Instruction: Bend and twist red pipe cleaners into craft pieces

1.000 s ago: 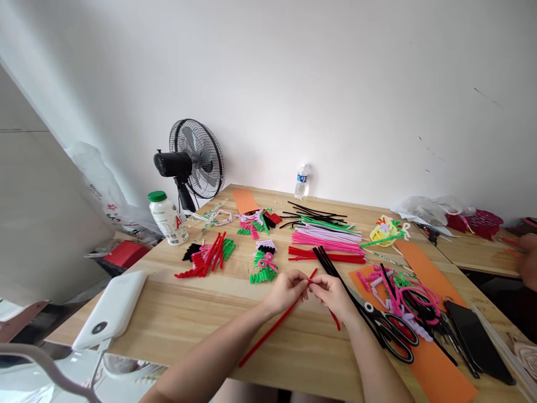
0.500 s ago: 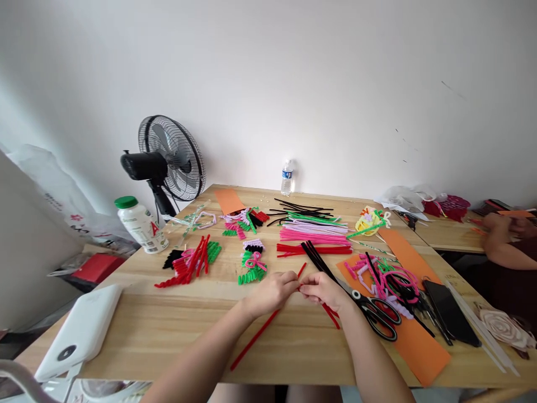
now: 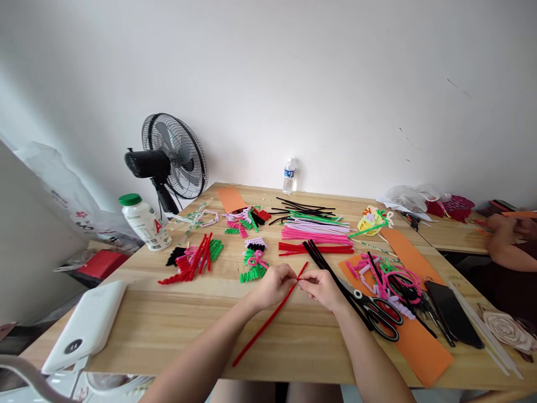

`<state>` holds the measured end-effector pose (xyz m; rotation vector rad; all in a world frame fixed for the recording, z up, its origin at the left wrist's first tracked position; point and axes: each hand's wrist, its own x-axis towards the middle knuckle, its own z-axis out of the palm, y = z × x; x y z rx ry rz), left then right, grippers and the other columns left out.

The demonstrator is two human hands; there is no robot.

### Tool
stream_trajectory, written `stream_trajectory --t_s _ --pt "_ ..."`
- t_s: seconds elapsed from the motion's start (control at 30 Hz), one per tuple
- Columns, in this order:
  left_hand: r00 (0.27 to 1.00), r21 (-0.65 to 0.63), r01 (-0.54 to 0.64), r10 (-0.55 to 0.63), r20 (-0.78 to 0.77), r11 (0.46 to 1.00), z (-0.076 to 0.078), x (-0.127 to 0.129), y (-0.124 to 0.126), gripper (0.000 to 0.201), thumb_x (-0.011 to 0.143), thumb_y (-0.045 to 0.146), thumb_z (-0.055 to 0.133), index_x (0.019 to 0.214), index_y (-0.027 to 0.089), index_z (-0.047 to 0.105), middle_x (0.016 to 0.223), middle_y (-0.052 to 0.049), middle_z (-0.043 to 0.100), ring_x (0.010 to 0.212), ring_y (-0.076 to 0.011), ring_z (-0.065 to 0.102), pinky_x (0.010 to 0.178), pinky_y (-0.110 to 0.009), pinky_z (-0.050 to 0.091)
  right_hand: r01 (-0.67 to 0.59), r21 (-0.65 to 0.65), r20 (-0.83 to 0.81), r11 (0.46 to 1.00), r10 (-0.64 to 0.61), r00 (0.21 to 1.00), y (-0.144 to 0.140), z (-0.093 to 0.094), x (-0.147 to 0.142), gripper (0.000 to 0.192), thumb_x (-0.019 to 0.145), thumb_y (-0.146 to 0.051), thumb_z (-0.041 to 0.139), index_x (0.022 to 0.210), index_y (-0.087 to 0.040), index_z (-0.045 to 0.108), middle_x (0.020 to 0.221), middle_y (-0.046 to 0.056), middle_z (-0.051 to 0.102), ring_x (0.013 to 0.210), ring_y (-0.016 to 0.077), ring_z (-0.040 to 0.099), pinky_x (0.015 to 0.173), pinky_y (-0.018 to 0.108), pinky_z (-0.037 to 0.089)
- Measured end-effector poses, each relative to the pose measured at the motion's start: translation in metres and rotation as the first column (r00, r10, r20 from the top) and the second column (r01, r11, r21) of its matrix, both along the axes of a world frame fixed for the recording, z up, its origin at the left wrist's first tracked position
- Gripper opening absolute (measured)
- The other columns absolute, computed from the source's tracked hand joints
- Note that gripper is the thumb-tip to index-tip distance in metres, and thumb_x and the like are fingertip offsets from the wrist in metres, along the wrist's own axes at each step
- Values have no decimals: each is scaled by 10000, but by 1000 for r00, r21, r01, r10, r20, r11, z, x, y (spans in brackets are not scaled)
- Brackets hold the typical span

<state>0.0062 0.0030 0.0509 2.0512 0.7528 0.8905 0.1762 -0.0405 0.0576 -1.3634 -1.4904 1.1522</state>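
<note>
Between my two hands a long red pipe cleaner (image 3: 262,327) runs slantwise, its far tip showing just above the fingers. My left hand (image 3: 274,286) pinches it near that far end. Close against it, my right hand (image 3: 318,285) pinches at the same spot, with the fingertips of both nearly touching. What lies under the right palm is mostly hidden. Just beyond the hands is a bundle of red pipe cleaners (image 3: 316,249), with pink ones (image 3: 316,234) behind. Black pipe cleaners (image 3: 323,263) and scissors (image 3: 380,316) lie beside my right forearm.
Coiled green, black and pink pieces (image 3: 254,273) lie left of my hands. A white bottle (image 3: 145,224), a white power bank (image 3: 86,324) and a fan (image 3: 174,157) stand leftward. Orange paper (image 3: 423,350) and a phone (image 3: 455,313) lie right. Another person's arm (image 3: 507,240) shows far right.
Red ends that stuck out below my right hand are now almost out of sight. Both hands stay together at the pipe cleaner, and the view has shifted slightly.
</note>
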Motion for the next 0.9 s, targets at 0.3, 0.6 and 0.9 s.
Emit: stream_trajectory --t_s 0.3,0.6,0.9 --pt "988 -815 155 -68 141 558 2 -1 8 265 614 356 635 601 162 455 431 64 415 326 -60 341 343 -189 213 -224 577 401 785 -33 916 -2 -2 -5 174 843 -204 510 792 -180 675 741 75 657 657 164 575 612 278 448" --pt "990 254 45 -9 -138 966 2 0 -6 151 841 229 433 842 149 561 868 -82 564 745 -149 556 655 -261 444 11 40 106 999 -15 994 3 -2 2 135 746 -295 595 689 -174 619 551 -8 571 471 113 491 448 230 379" --pt "960 528 187 -41 -276 828 9 -11 -1 264 902 203 337 928 151 594 865 -80 576 764 -144 565 669 -238 439 -156 -282 -309 947 64 949 0 4 7 301 680 -425 688 686 -147 573 529 5 614 445 104 508 414 206 333"
